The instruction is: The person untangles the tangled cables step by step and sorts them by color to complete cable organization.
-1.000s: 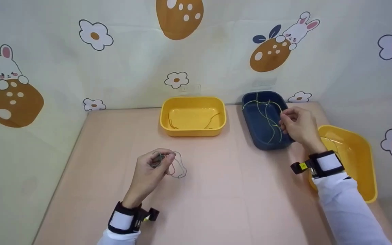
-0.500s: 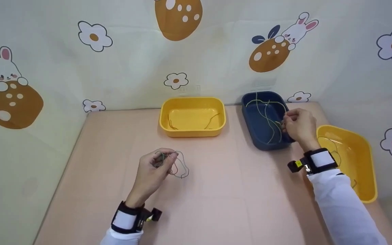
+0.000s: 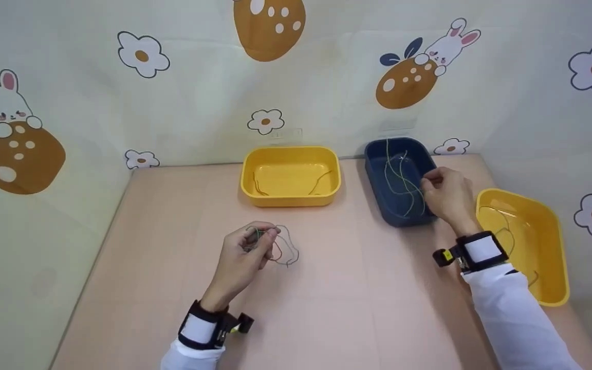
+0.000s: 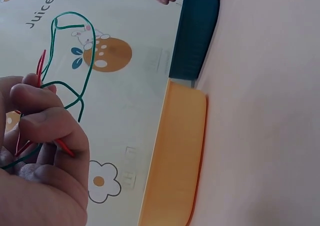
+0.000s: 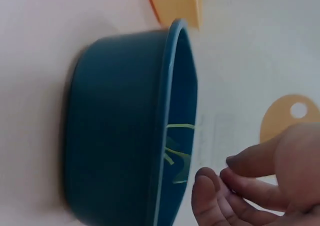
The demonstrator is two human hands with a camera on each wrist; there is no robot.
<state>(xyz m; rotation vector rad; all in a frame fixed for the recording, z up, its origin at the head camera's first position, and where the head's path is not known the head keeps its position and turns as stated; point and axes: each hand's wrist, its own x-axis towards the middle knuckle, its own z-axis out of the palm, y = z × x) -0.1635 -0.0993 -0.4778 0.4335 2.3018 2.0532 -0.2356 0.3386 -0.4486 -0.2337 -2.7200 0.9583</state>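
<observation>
My left hand (image 3: 242,257) pinches thin coated wires between thumb and fingers, held up in front of the middle tray. In the left wrist view a looped green wire (image 4: 93,51) and a folded red wire (image 4: 65,147) stick out of the curled fingers. My right hand (image 3: 450,198) hovers at the right rim of the dark blue tray (image 3: 404,221), fingers loosely bent. Nothing shows between its fingertips (image 5: 206,176) in the right wrist view. Inside the blue tray lie several yellow-green wires (image 5: 180,125), one reaching up over the far rim.
At the back middle stands a yellow tray (image 3: 291,201) with a few thin wires along its sides. A second yellow tray (image 3: 558,257), partly behind the right forearm, holds more thin wires. A patterned cloth wall (image 3: 193,113) rises behind the pink tabletop (image 3: 316,318).
My right hand has let go of a yellow-green wire, which dropped into the blue tray; the hand shifted slightly lower. My left hand moved a little right with its wires.
</observation>
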